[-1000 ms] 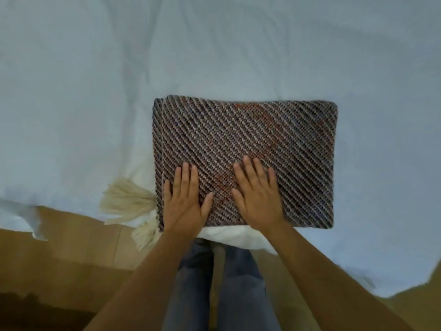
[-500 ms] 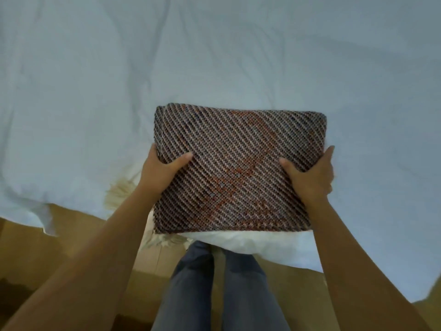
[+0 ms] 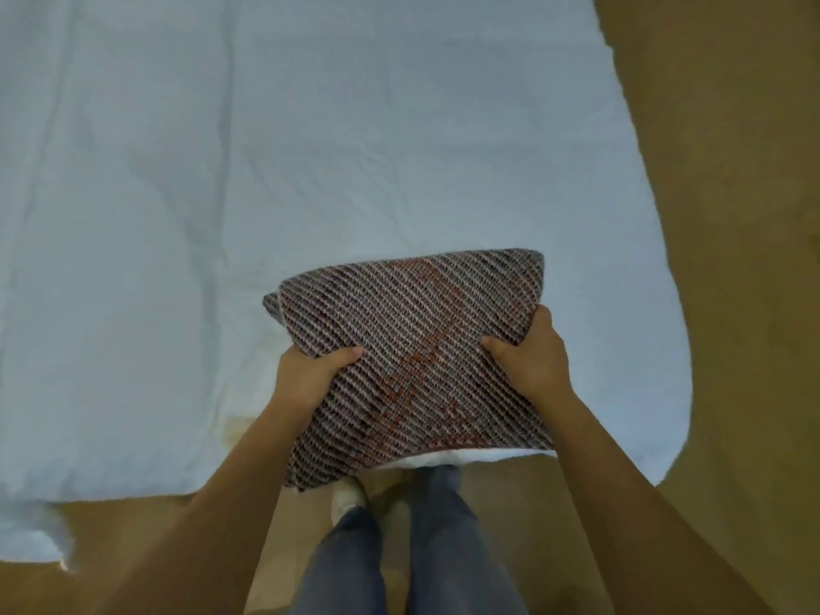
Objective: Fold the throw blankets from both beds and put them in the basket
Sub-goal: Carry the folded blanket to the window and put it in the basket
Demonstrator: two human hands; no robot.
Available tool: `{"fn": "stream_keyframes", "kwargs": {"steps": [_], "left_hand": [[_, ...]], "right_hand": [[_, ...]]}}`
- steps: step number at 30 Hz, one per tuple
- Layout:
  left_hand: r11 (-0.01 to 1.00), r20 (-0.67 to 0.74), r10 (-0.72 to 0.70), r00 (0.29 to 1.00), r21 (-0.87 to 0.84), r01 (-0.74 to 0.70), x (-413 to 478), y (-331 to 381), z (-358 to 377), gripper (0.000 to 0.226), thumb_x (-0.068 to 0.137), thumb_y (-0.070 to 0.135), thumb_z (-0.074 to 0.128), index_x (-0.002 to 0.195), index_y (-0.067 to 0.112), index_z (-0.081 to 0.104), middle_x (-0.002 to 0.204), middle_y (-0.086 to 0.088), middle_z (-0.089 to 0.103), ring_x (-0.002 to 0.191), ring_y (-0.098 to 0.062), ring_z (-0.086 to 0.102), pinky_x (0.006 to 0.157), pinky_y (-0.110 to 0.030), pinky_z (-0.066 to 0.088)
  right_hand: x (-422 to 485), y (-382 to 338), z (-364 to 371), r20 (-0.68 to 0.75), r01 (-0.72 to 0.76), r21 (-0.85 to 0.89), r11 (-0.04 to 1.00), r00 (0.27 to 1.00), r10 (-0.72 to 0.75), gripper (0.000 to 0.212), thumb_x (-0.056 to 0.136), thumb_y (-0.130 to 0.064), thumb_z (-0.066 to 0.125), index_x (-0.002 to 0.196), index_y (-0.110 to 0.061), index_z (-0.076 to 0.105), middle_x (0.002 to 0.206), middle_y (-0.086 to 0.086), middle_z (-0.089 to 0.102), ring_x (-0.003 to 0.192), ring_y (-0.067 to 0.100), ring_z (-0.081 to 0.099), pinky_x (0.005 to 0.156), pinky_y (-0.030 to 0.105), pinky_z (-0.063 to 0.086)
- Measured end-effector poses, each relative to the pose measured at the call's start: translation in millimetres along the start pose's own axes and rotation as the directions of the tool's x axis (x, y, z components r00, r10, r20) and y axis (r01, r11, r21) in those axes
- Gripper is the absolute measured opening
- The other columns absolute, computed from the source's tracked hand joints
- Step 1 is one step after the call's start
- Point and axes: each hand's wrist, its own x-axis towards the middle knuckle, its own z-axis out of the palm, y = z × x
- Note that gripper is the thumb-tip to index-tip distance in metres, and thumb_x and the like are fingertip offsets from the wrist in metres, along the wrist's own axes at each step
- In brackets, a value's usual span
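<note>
- Folded throw blanket [image 3: 412,361]: dark woven rectangle with light diagonal ribs and a rust-orange band across it. It is folded into a thick pad, and stacked layers show at the far-left corner.
- Blanket position: held in both hands at the near edge of the bed, skewed so its left side sits closer to the person than its right. The near-left corner sticks out past the bed edge, over the floor and the person's legs. Cannot tell whether the underside touches the sheet.
- Left hand [image 3: 306,375]: grips the blanket's left edge, thumb laid on the top face. The other fingers are curled underneath, hidden.
- Right hand [image 3: 532,357]: grips the right edge, thumb on top pointing inward. The fingers are wrapped under, hidden.
- Both forearms are bare and reach in from the bottom of the view.
- White bed sheet [image 3: 199,215]: fills most of the view, lightly creased, with a rounded corner at right. Its edge runs along the lower left.
- Cream-yellow patch [image 3: 235,426]: on the sheet just beside the left forearm. Blurred, cannot tell what it is.
- Tan floor [image 3: 732,259]: right of the bed and along the bottom.
- Blue jeans [image 3: 443,548]: legs stand close against the bed edge, below the blanket.
- Pale shoe or sock [image 3: 348,499]: shows just under the blanket's near-left corner.
</note>
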Motion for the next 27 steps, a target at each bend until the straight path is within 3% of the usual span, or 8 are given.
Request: {"fn": "stream_keyframes", "kwargs": {"steps": [5,10,13,19,23,27], "left_hand": [[0.987,0.249,0.098,0.964,0.100,-0.126,-63,26,57,0.068,0.060,0.030,0.086,0.120,0.015,0.058,0.116,-0.002,0.064,0.093,-0.018,0.063,0.087,-0.034,0.049],[0.923,0.532,0.150,0.834,0.227,-0.311,-139,35,151,0.070,0.060,0.035,0.084,0.123,0.020,0.056,0.106,0.008,0.060,0.091,-0.010,0.061,0.087,-0.029,0.046],[0.873,0.690,0.140,0.710,0.252,-0.417,-193,23,224,0.065,0.061,0.034,0.084,0.120,0.024,0.057,0.099,0.013,0.060,0.083,0.001,0.057,0.077,-0.022,0.043],[0.796,0.896,0.010,0.444,0.262,-0.546,-313,-24,364,0.053,0.063,0.031,0.083,0.110,0.029,0.058,0.092,0.020,0.062,0.084,-0.001,0.060,0.068,-0.018,0.044],[0.739,0.949,-0.087,0.304,0.266,-0.619,-385,-59,438,0.043,0.065,0.032,0.082,0.101,0.032,0.059,0.091,0.020,0.062,0.083,-0.004,0.060,0.074,-0.022,0.045],[0.703,0.962,-0.190,0.195,0.272,-0.657,-444,-95,506,0.031,0.064,0.032,0.083,0.084,0.037,0.060,0.086,0.024,0.062,0.079,-0.001,0.060,0.067,-0.019,0.044]], "right_hand": [[-84,44,-79,-0.226,-0.155,0.084,0.984,0.959,0.170,0.065,0.075,-0.034,0.073,0.125,-0.012,0.039,0.125,0.009,0.057,0.111,0.030,0.056,0.082,0.029,0.039],[-167,121,-169,-0.385,-0.322,0.253,0.912,0.832,0.400,0.065,0.074,-0.034,0.074,0.125,-0.013,0.040,0.125,0.008,0.058,0.111,0.030,0.056,0.090,0.039,0.047],[-227,176,-215,-0.473,-0.405,0.349,0.845,0.702,0.532,0.065,0.075,-0.034,0.074,0.126,-0.012,0.040,0.126,0.008,0.057,0.110,0.030,0.056,0.085,0.034,0.044],[-342,278,-284,-0.566,-0.444,0.563,0.697,0.409,0.716,0.062,0.076,-0.030,0.074,0.126,-0.011,0.043,0.125,0.009,0.057,0.110,0.029,0.056,0.080,0.027,0.037],[-406,334,-320,-0.578,-0.462,0.638,0.616,0.241,0.780,0.063,0.075,-0.032,0.074,0.126,-0.010,0.043,0.126,0.010,0.056,0.112,0.030,0.055,0.088,0.034,0.042],[-453,382,-346,-0.538,-0.402,0.748,0.528,0.096,0.837,0.061,0.074,-0.029,0.075,0.123,-0.009,0.044,0.123,0.011,0.057,0.111,0.031,0.056,0.094,0.044,0.047]]}}
